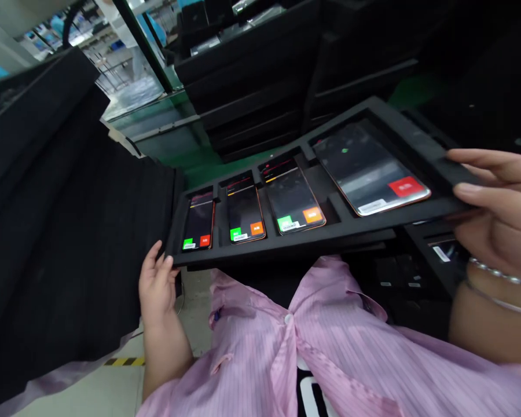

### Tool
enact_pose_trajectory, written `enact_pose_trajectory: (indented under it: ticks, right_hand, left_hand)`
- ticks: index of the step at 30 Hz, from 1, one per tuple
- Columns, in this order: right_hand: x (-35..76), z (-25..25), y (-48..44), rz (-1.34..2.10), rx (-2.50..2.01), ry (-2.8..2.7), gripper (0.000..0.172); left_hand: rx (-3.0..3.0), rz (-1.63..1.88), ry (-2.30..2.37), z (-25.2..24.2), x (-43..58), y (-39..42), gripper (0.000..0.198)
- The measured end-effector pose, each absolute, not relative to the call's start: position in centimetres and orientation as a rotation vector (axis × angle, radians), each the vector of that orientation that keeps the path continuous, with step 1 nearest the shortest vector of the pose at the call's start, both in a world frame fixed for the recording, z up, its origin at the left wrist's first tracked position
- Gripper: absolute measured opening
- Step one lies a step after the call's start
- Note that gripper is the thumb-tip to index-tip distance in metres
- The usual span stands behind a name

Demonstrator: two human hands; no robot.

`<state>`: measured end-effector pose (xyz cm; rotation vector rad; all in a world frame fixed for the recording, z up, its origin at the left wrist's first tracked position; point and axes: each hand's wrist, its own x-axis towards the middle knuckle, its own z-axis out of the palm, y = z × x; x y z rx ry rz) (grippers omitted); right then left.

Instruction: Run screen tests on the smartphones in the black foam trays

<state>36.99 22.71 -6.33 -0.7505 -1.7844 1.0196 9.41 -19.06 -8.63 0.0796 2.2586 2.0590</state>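
Observation:
A long black foam tray point(286, 246) is held up in front of me between both hands, its right end higher in the picture. My left hand point(157, 284) grips its left end, thumb and fingers at the corner. Around the right end close the fingers of my right hand point(499, 202). Several smartphones lie face up in the tray's separate slots: a large-looking one point(373, 165) at the right, then a phone point(293, 194), another phone point(245, 208) and the leftmost phone point(198, 220). Their screens are lit with red, orange or green blocks, and white labels stick to their lower edges.
Stacked black trays point(252, 87) stand behind on a green surface point(200, 168). A tall black stack point(61, 231) rises close on the left. Lower right, another tray holds a labelled phone point(445, 252). A dark metal post point(145, 46) stands at the back left.

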Motion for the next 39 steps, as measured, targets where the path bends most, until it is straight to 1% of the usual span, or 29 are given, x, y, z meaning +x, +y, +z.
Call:
enact_pose_trajectory:
  ticks: [2,3,4,6,8,10,12,16,19,22,25,28,31,34,36,39]
  right_hand:
    - [37.5,-6.8,23.3,1.206,-0.633,-1.622,0.046]
    - [37.8,-7.2,23.8,1.253,-0.605,-1.562,0.049]
    - [38.2,-7.8,24.4,1.252,-0.602,-1.526,0.052]
    - [38.8,-9.5,25.7,1.247,-0.643,-1.473,0.056]
    - [39.3,-11.5,26.8,1.290,-0.718,-1.437,0.057]
    - [39.4,-13.3,27.5,1.384,-0.774,-1.440,0.058]
    - [39.2,-14.7,27.7,1.475,-0.774,-1.489,0.056]
    - [38.3,-16.1,27.2,1.585,-0.770,-1.627,0.040]
    - [37.7,-16.6,26.8,1.605,-0.826,-1.621,0.032]
    - [37.2,-16.9,26.5,1.580,-0.871,-1.598,0.031]
    - [36.9,-16.8,26.3,1.562,-0.914,-1.589,0.034]
    - [36.7,-16.2,25.8,1.576,-0.973,-1.556,0.038]
    - [36.6,-15.0,24.7,1.600,-1.021,-1.492,0.042]
    - [36.3,-13.0,23.2,1.618,-1.038,-1.389,0.043]
    - [36.0,-11.2,22.1,1.624,-1.044,-1.280,0.041]
    - [35.7,-8.5,20.7,1.574,-1.045,-1.189,0.038]
  left_hand:
    - [0.045,2.147,2.052,-9.6,9.8,-19.1,0.079]
    - [0.038,2.162,1.988,-9.9,10.0,-19.2,0.082]
    - [0.038,2.164,1.945,-10.1,10.2,-19.2,0.082]
    - [0.069,2.151,1.903,-10.0,10.4,-19.5,0.074]
    - [0.131,2.156,1.894,-9.3,10.7,-19.8,0.066]
    - [0.204,2.183,1.922,-8.0,11.1,-20.2,0.064]
    - [0.273,2.227,1.993,-6.2,11.9,-20.4,0.066]
    - [0.393,2.278,2.252,-2.4,14.1,-19.9,0.068]
    - [0.466,2.240,2.448,-0.7,14.9,-18.9,0.058]
    - [0.563,2.293,2.516,-0.5,14.6,-17.7,0.048]
    - [0.597,2.336,2.552,-0.8,14.0,-16.8,0.044]
    - [0.562,2.284,2.631,-1.0,13.7,-16.2,0.039]
    - [0.441,2.255,2.626,-1.9,12.9,-16.0,0.043]
    - [0.306,2.242,2.489,-4.5,11.4,-16.1,0.054]
    - [0.254,2.139,2.466,-7.0,10.4,-16.5,0.061]
    - [0.227,1.961,2.456,-10.7,9.5,-17.4,0.062]
